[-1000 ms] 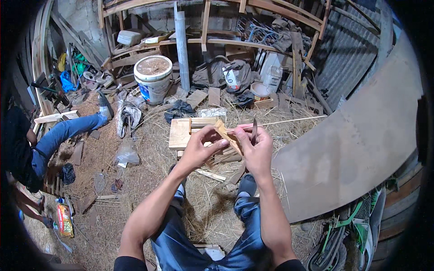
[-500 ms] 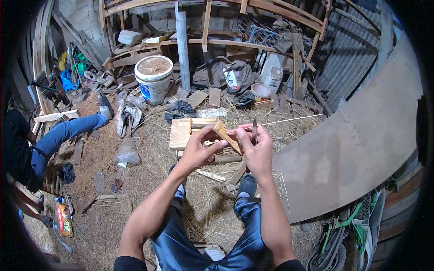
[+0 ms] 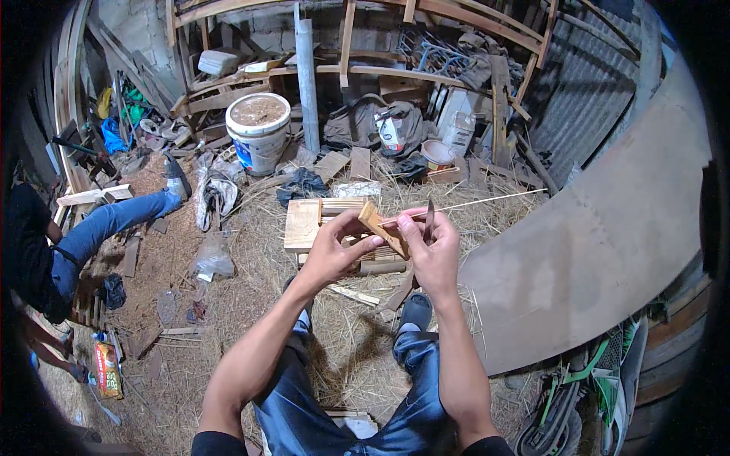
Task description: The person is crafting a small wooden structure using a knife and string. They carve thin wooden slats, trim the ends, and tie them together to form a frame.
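My left hand (image 3: 333, 252) is closed on a small wooden block (image 3: 372, 218) with small dark holes, held tilted between thumb and fingers. Closed around a thin wooden stick (image 3: 494, 201) is my right hand (image 3: 436, 258); the stick's long end points out to the right and its near end meets the block. A knife (image 3: 430, 219) is also in the right hand, its dark blade rising between the fingers. Below the hands lies a stack of wooden pieces (image 3: 303, 220) with slats, partly hidden by my fingers.
A large brown board (image 3: 585, 251) slopes along the right, above a green-and-black motorbike (image 3: 601, 372). Behind stand a white bucket (image 3: 258, 140) of sawdust and a grey post (image 3: 308, 91). At left, a person's jeans-clad leg (image 3: 118, 220) stretches over sawdust. Straw and scraps cover the ground.
Both hands stay nearly where they were, still on the block, stick and knife. The stick and knife have shifted very slightly.
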Demonstrator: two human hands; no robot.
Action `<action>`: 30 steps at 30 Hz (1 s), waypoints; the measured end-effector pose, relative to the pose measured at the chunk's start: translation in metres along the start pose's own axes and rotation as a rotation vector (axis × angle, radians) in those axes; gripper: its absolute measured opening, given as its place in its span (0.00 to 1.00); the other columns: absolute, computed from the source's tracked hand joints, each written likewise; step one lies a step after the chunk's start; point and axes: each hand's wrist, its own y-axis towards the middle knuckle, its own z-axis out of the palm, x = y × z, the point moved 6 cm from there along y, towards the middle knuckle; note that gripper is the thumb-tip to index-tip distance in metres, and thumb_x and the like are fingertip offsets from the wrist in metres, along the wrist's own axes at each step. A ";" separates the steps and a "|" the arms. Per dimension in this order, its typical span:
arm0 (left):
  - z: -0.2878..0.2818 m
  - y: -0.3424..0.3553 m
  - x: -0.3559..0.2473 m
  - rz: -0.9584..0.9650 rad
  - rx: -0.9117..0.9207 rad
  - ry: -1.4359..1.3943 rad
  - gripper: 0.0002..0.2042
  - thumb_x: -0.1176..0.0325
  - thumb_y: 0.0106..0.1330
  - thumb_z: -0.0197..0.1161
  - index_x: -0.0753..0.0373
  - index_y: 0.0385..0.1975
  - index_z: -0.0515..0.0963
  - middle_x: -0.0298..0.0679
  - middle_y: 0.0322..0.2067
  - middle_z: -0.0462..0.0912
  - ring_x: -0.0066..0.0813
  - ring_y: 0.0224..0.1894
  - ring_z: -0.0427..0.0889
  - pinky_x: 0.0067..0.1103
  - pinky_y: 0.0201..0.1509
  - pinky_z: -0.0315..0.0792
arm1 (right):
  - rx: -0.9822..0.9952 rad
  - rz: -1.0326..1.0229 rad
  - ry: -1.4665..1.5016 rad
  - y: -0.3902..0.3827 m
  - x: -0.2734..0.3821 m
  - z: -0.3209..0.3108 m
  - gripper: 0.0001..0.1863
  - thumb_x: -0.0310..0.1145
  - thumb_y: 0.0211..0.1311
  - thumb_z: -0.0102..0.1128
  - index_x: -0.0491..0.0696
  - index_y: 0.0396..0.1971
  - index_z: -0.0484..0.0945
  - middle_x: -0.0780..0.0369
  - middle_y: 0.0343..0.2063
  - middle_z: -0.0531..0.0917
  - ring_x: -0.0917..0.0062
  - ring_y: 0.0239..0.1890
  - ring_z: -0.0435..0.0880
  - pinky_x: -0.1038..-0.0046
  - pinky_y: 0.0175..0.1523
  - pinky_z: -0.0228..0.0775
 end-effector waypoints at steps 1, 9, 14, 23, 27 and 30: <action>0.000 0.000 0.001 -0.017 0.001 0.005 0.21 0.68 0.55 0.66 0.67 0.47 0.70 0.39 0.40 0.78 0.23 0.43 0.76 0.22 0.50 0.68 | 0.002 -0.003 0.007 0.000 -0.001 0.000 0.05 0.27 0.60 0.54 0.40 0.32 0.74 0.60 0.28 0.81 0.83 0.30 0.80 0.80 0.37 0.71; -0.001 -0.001 0.000 -0.045 -0.029 0.059 0.20 0.67 0.54 0.67 0.67 0.45 0.73 0.37 0.38 0.79 0.21 0.40 0.76 0.21 0.46 0.69 | -0.013 -0.067 -0.167 0.002 -0.006 -0.003 0.05 0.28 0.57 0.58 0.41 0.29 0.77 0.62 0.24 0.81 0.85 0.25 0.77 0.81 0.32 0.68; -0.001 -0.004 -0.006 0.005 -0.070 0.229 0.17 0.68 0.54 0.67 0.66 0.42 0.75 0.37 0.33 0.81 0.21 0.37 0.77 0.20 0.42 0.71 | 0.016 -0.001 -0.387 -0.004 0.001 0.003 0.07 0.30 0.54 0.62 0.41 0.28 0.79 0.63 0.17 0.79 0.85 0.21 0.75 0.78 0.28 0.66; -0.001 0.001 0.006 0.006 -0.101 0.270 0.17 0.65 0.53 0.68 0.65 0.40 0.76 0.35 0.30 0.81 0.19 0.32 0.76 0.18 0.38 0.69 | -0.162 -0.014 -0.191 0.002 0.000 -0.015 0.10 0.34 0.57 0.60 0.42 0.33 0.77 0.65 0.22 0.79 0.87 0.22 0.74 0.82 0.26 0.62; 0.001 0.001 0.002 0.043 -0.108 0.309 0.16 0.65 0.53 0.68 0.66 0.38 0.76 0.37 0.29 0.81 0.19 0.32 0.77 0.18 0.35 0.69 | -0.134 -0.027 -0.203 0.002 -0.003 -0.018 0.10 0.33 0.58 0.60 0.41 0.33 0.77 0.66 0.23 0.78 0.88 0.26 0.75 0.84 0.31 0.65; 0.003 0.001 0.003 0.005 -0.081 0.359 0.16 0.65 0.53 0.68 0.66 0.38 0.76 0.37 0.29 0.81 0.18 0.33 0.77 0.18 0.36 0.70 | 0.072 0.038 -0.324 0.000 -0.021 -0.002 0.11 0.33 0.57 0.61 0.40 0.34 0.77 0.66 0.23 0.79 0.88 0.24 0.74 0.83 0.28 0.65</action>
